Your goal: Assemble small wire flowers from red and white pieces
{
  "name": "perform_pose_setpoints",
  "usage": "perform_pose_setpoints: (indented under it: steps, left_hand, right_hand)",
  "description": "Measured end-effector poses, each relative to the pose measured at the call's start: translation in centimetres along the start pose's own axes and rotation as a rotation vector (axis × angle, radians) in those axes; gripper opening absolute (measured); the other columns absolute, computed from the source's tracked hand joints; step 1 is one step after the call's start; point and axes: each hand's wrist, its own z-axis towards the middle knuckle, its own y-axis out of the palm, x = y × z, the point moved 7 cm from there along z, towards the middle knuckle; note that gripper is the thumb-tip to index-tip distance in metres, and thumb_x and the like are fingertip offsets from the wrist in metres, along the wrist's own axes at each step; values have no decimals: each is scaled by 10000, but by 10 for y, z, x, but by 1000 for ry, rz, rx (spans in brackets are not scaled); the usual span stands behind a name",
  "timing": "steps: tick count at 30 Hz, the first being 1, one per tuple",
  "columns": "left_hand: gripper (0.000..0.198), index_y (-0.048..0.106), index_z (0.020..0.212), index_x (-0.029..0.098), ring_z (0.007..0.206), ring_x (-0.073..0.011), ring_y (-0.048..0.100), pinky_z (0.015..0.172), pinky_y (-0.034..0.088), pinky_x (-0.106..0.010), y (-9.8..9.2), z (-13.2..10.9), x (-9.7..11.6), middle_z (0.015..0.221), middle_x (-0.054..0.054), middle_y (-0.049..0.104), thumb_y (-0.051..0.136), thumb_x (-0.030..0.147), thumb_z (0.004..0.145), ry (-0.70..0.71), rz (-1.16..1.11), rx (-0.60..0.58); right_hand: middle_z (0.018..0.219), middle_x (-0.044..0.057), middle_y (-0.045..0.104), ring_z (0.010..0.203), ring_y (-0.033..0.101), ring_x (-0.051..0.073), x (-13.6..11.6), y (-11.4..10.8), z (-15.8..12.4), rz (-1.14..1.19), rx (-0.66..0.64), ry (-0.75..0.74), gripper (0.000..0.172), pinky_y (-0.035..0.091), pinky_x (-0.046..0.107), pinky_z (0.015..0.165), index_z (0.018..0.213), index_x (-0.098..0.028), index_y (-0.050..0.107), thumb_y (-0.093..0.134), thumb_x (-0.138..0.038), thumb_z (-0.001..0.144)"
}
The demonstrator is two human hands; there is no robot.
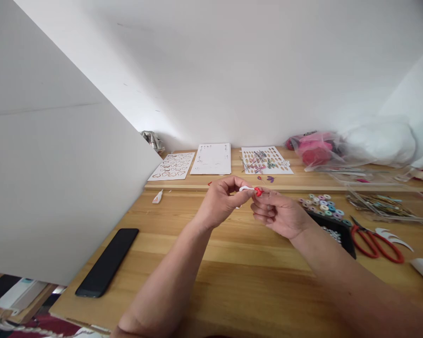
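hands meet above the middle of the wooden worktop [232, 263], fingertips almost touching. the left hand [221, 201] has its grip pinched on a small white piece [246, 188], thumb and forefinger closed over its near end so the piece sticks out to the right of the pinch. the right hand [279, 213] has its grip pinched on a small red piece [258, 191], which sits at the tips of its thumb and forefinger, just left of that grip and touching the free end of the white piece. whether the two pieces are joined cannot be told; they are too small. the other fingers of the right hand curl loosely under the pinch.

right of the right grip, near it, lies a cluster of coloured paper coils [323, 204], with a black tray [343, 233] just below them. further right lie red-handled scissors [375, 241] and white crescent cut-outs [395, 237]. beyond both grips, against the wall, lie three white sheets: a sheet with heart outlines [172, 166], a nearly plain sheet [212, 158] and a sheet with coloured shapes [266, 160]. far right of them sits a pink bundle in clear plastic [315, 149]. left of the left grip, a small glue tube [157, 197] lies on the worktop, and nearer the viewer on the left, well apart from both hands, a black phone [107, 262] lies flat. a large white board [56, 164] stands at the left.
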Motion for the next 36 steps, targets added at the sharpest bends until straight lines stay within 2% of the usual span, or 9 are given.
perform_pose_setpoints:
  steps: [6, 16, 21, 24, 26, 28, 31, 33, 36]
  left_hand:
    - [211, 680, 785, 145, 723, -94, 553, 677, 441, -236, -3, 1, -8, 845, -34, 674, 781, 327, 754, -13, -100, 48]
    - [185, 673, 725, 147, 842, -113, 632, 818, 491, -263, 3, 1, -8, 928, -36, 704, 806, 276, 727, 2, -228, 57]
    - [178, 668, 723, 147, 779, -102, 635, 804, 508, -274, 6, 1, -8, 900, -32, 706, 801, 266, 728, -22, -298, 32]
    - [189, 683, 741, 145, 748, -105, 629, 798, 509, -289, 6, 1, -11, 864, -35, 707, 806, 287, 725, -72, -289, 30]
    - [203, 686, 741, 141, 786, -116, 638, 822, 503, -301, 3, 1, -13, 919, -47, 714, 814, 298, 718, -101, -265, 52]
    - [217, 681, 727, 140, 917, -152, 651, 880, 493, -321, 0, 1, -16, 1059, -68, 709, 831, 292, 694, -120, -248, 81]
    - [214, 682, 730, 142, 1191, -236, 581, 966, 465, -364, -1, 1, -18, 1205, -102, 672, 839, 280, 683, -126, -242, 90]
    - [203, 692, 745, 141, 1250, -261, 544, 983, 454, -387, 0, 1, -20, 1186, -119, 676, 827, 287, 703, -124, -250, 72]
    - [209, 688, 735, 133, 1154, -255, 600, 971, 452, -395, 4, 0, -21, 1126, -114, 690, 821, 292, 707, -125, -286, 53]
  right_hand:
    - [490, -99, 295, 460, 173, 61, -8, -2, -1, -104, 115, -114, 261, 162, 220, 450, 707, -201, 544, 799, -250, 684]
    - [513, -79, 393, 441, 294, 52, -14, -2, -4, -263, 114, -209, 201, 185, 234, 456, 737, -195, 618, 779, -315, 737]
    - [524, -83, 393, 443, 301, 53, -14, -3, -3, -338, 132, -193, 226, 204, 235, 453, 784, -199, 653, 796, -367, 736]
    - [568, -65, 439, 472, 342, 65, -17, -3, -3, -472, 145, -232, 218, 254, 246, 460, 805, -193, 662, 766, -381, 771]
    - [689, -21, 560, 561, 456, 90, -24, -4, -5, -567, 192, -305, 193, 337, 252, 500, 861, -192, 663, 751, -347, 786]
    - [937, 40, 658, 789, 590, 143, -32, -1, -10, -620, 238, -422, 207, 446, 269, 617, 965, -204, 650, 733, -261, 785]
    - [1180, 75, 635, 1119, 596, 214, -42, 11, -21, -623, 214, -615, 324, 510, 316, 786, 1093, -236, 599, 671, -146, 790]
    - [1199, 76, 622, 1167, 590, 227, -44, 21, -26, -595, 156, -680, 362, 526, 322, 788, 1144, -253, 569, 639, -122, 814]
    - [1240, 77, 599, 1137, 605, 223, -39, 27, -28, -551, 107, -656, 395, 550, 319, 751, 1192, -272, 534, 628, -122, 838]
